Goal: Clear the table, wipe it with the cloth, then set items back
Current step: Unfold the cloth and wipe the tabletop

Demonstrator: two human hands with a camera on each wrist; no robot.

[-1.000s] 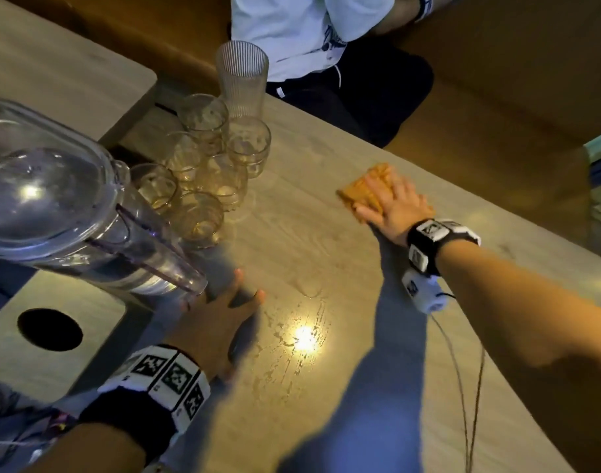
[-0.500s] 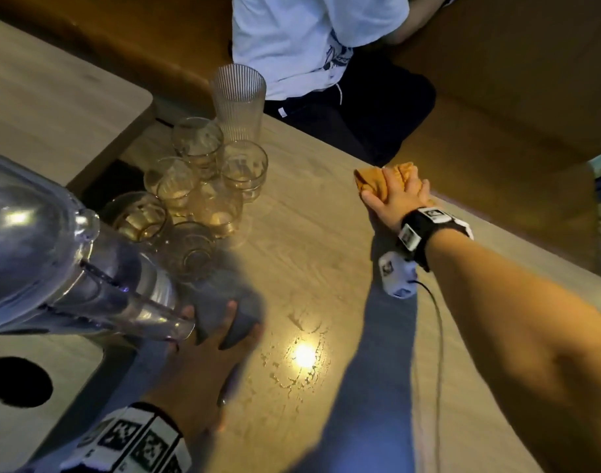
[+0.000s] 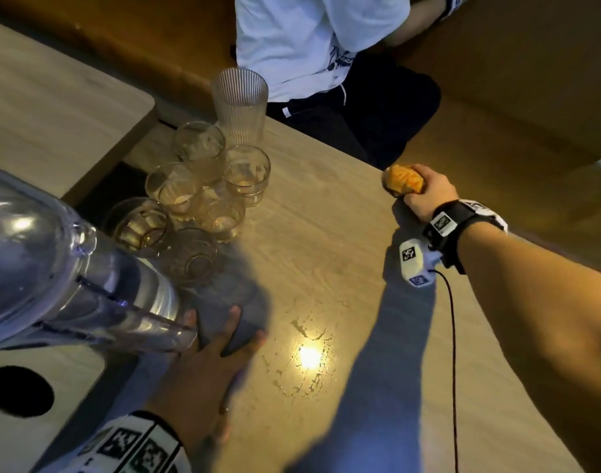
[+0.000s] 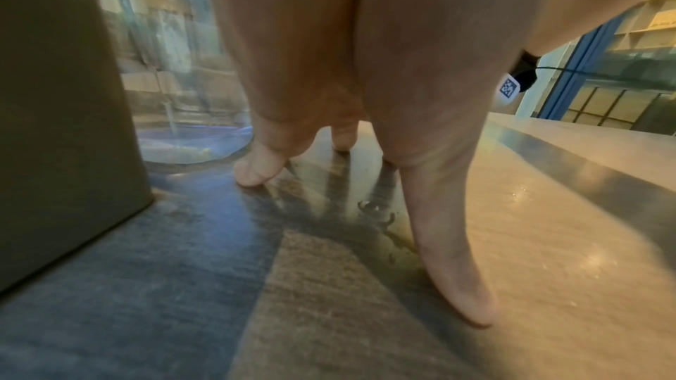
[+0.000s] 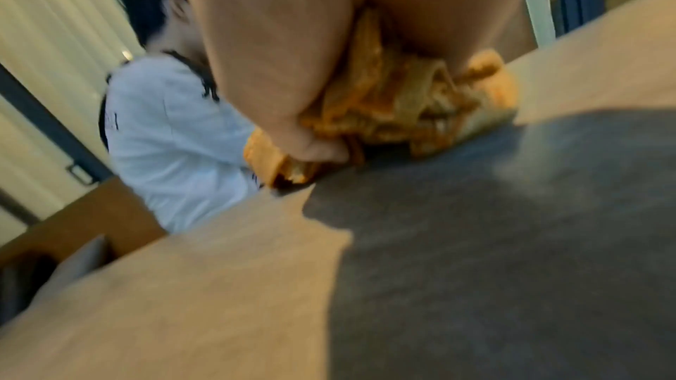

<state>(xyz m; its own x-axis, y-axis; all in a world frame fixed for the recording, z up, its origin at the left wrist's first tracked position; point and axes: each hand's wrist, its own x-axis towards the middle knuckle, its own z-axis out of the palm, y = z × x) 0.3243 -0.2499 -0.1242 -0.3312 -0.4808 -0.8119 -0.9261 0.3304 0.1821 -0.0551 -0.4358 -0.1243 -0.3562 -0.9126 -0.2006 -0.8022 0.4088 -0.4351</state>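
My right hand (image 3: 423, 196) grips a bunched orange cloth (image 3: 403, 180) at the far edge of the wooden table (image 3: 326, 254); in the right wrist view the cloth (image 5: 395, 103) is crumpled under my curled fingers and touches the tabletop. My left hand (image 3: 210, 349) rests on the table with fingers spread, fingertips (image 4: 252, 172) on the wood beside the base of a clear pitcher (image 3: 63, 281). Several short glasses (image 3: 203, 186) and a tall ribbed glass (image 3: 239, 104) cluster at the far left.
A person in a white shirt (image 3: 309, 39) sits on the bench across the table. A second table (image 3: 46, 104) lies at the left beyond a gap. A box with a round hole (image 3: 19, 390) sits near left. Wet streaks (image 3: 305, 356) shine mid-table.
My right hand went from pressing the cloth flat to bunching it in its fist, sliding right along the far edge. My left hand stayed beside the pitcher.
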